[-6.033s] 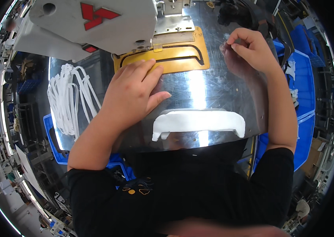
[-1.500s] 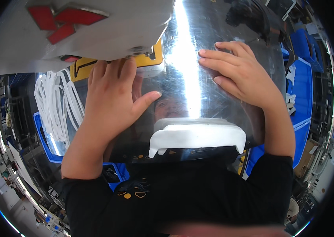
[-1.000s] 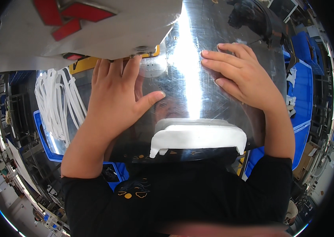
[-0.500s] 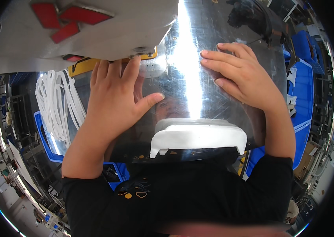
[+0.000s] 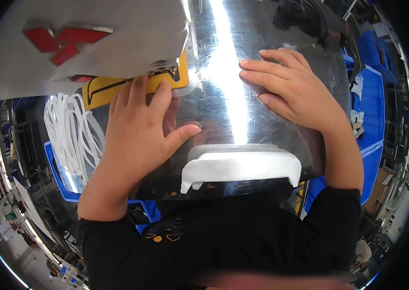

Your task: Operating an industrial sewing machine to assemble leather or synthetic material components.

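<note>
My left hand [image 5: 139,116] lies on a yellow template plate [image 5: 117,87] with a black-edged slot, its fingertips at the plate's near edge and its thumb spread to the right. Above that plate hangs the pale head of a machine [image 5: 103,53] with a red emblem, hiding part of the plate. Over on the right, my right hand [image 5: 294,92] rests on the shiny metal worktop [image 5: 214,111], fingers stretched out and holding nothing. Between my forearms, a stack of white curved fabric pieces [image 5: 243,168] sits at the worktop's near edge.
Many white strips [image 5: 71,130] lie in a heap left of my left hand. A blue bin [image 5: 61,179] stands under them, and another blue bin [image 5: 371,121] with white scraps is at the right. Dark machine parts [image 5: 306,21] stand at the far right.
More of the yellow plate shows under the machine head, nearer to me. My left hand has shifted slightly toward me with it. The right hand has moved slightly left.
</note>
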`<state>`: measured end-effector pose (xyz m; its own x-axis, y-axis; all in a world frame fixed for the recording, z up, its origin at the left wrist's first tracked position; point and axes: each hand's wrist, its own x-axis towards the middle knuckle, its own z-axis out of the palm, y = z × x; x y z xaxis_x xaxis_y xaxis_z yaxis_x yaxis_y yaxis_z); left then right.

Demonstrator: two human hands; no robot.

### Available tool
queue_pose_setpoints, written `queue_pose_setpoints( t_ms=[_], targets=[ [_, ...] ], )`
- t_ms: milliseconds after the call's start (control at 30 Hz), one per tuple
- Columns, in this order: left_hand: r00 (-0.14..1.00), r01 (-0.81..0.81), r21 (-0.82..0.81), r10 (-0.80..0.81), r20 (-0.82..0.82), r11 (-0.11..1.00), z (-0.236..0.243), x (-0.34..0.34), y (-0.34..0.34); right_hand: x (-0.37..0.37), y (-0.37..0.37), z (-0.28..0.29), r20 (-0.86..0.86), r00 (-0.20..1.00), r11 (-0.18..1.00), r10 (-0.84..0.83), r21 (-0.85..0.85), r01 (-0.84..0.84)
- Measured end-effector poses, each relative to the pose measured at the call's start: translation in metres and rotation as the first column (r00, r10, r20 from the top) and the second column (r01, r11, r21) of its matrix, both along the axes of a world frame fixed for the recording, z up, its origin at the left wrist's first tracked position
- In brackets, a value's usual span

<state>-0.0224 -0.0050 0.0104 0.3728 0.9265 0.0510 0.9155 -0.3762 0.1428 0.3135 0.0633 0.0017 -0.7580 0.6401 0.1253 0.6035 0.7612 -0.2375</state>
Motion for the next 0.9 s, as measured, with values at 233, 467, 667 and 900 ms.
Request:
queue_pose_setpoints(
  t_ms=[233,467,667,900],
  targets=[
    [0.998,0.069,0.005,-0.069,-0.011,0.998,0.007,0.004,-0.007,-0.001,0.000,0.000,-0.006,1.000,1.000,0.017,0.026,-0.017],
    [0.988,0.146,-0.011,-0.145,0.045,0.989,0.004,0.006,-0.008,-0.002,-0.001,-0.002,-0.021,1.000,0.999,0.006,0.033,-0.006],
    [0.973,0.225,-0.003,-0.224,0.061,0.974,0.003,0.005,-0.003,-0.002,0.001,-0.003,-0.079,0.996,0.998,0.029,0.048,-0.026],
    [0.949,0.283,-0.084,-0.266,0.168,0.955,0.007,0.012,0.002,0.006,0.010,-0.010,-0.146,0.989,0.994,0.029,0.109,-0.013]
  ],
)
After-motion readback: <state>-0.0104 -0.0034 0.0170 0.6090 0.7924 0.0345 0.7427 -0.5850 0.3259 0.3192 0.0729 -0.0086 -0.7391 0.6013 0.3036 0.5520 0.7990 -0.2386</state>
